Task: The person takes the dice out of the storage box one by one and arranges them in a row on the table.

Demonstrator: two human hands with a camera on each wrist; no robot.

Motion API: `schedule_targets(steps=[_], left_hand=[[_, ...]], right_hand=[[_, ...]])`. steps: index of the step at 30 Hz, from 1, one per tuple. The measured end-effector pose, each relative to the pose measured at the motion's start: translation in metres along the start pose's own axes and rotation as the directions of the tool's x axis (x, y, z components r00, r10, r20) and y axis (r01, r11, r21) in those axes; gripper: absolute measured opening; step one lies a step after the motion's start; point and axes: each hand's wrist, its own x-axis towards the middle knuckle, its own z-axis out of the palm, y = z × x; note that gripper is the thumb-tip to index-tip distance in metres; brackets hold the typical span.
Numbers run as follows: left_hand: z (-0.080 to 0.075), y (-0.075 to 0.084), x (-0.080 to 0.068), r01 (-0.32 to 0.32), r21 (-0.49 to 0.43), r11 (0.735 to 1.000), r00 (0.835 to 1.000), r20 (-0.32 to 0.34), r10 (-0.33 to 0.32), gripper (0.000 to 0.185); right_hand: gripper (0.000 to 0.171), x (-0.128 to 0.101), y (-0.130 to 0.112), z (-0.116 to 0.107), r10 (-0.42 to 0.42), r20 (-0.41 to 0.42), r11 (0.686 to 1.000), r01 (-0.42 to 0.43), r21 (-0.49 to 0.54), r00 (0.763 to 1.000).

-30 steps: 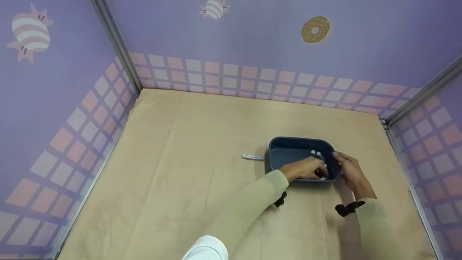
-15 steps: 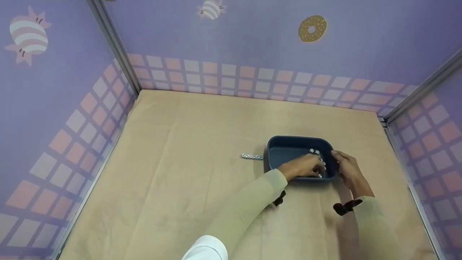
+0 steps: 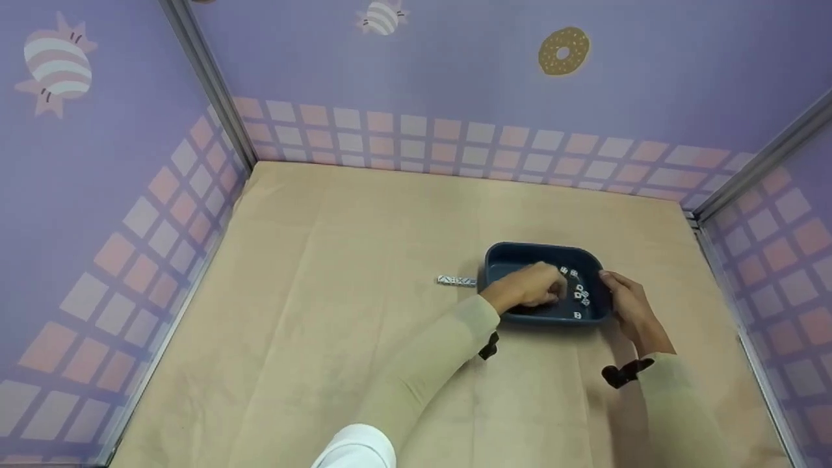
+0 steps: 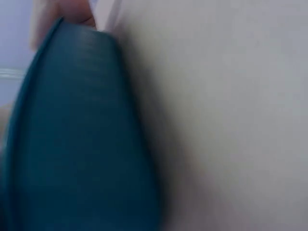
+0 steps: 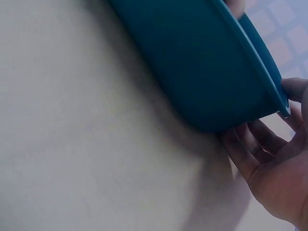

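Note:
A dark blue rectangular bin sits on the cloth-covered table, with several small white dice scattered at its right end. My left hand reaches over the front rim into the bin, left of these dice, its fingers bent downward. Whether a die is between its fingertips is hidden. At the bin's right end my right hand grips the rim; in the right wrist view its thumb is on the rim and its other fingers lie against the outer wall. Left of the bin lies a straight row of dice.
Beige cloth with slight creases covers the table. Purple panels with printed sweets and checks enclose the back and both sides, joined by grey metal posts.
My left hand has drawn back leftward inside the bin, away from the dice at the right end, uncovering several of them. The right hand stays on the rim.

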Motion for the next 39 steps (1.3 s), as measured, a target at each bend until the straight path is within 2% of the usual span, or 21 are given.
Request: schedule_targets(steps=[6,10,13,17,21,26,29,34,39], left_hand=[[-0.038,-0.003,-0.035,-0.025,-0.057,0.998,0.996,-0.082,0.020,0.019],[-0.057,-0.015,-0.067,-0.039,-0.086,0.996,0.990,-0.142,0.026,0.018],[-0.069,-0.029,-0.091,-0.021,-0.105,0.994,0.979,-0.205,-0.001,0.017],[-0.078,-0.051,-0.121,0.059,-0.125,0.990,0.963,-0.252,-0.089,0.015],[-0.074,-0.074,-0.150,0.169,-0.117,0.979,0.951,-0.243,-0.193,0.014],[-0.056,-0.096,-0.178,0.279,-0.153,0.948,0.925,-0.222,-0.309,0.015],[-0.046,-0.104,-0.187,0.293,-0.161,0.942,0.914,-0.242,-0.326,0.013],[-0.034,-0.111,-0.192,0.293,-0.135,0.947,0.903,-0.287,-0.320,0.009],[-0.028,-0.120,-0.197,0.285,-0.133,0.949,0.905,-0.288,-0.313,0.007]], right_hand=[[0.078,-0.002,0.001,-0.004,0.019,-0.001,1.000,-0.019,0.007,1.000],[0.078,-0.003,0.000,-0.004,0.028,0.005,1.000,-0.028,0.013,1.000],[0.077,-0.003,0.000,-0.006,0.020,0.003,1.000,-0.020,0.021,1.000],[0.074,-0.002,-0.001,-0.008,0.010,-0.008,1.000,-0.010,0.028,1.000],[0.076,-0.003,0.000,-0.008,0.009,-0.011,1.000,-0.009,0.020,1.000],[0.079,-0.005,0.001,-0.008,-0.005,-0.007,1.000,0.006,0.017,1.000],[0.081,-0.005,0.000,-0.008,-0.002,-0.016,1.000,0.002,0.019,1.000],[0.079,-0.002,0.000,-0.004,0.014,-0.020,1.000,-0.014,0.027,1.000],[0.071,-0.009,-0.006,0.007,0.027,-0.012,0.999,-0.026,0.033,1.000]])
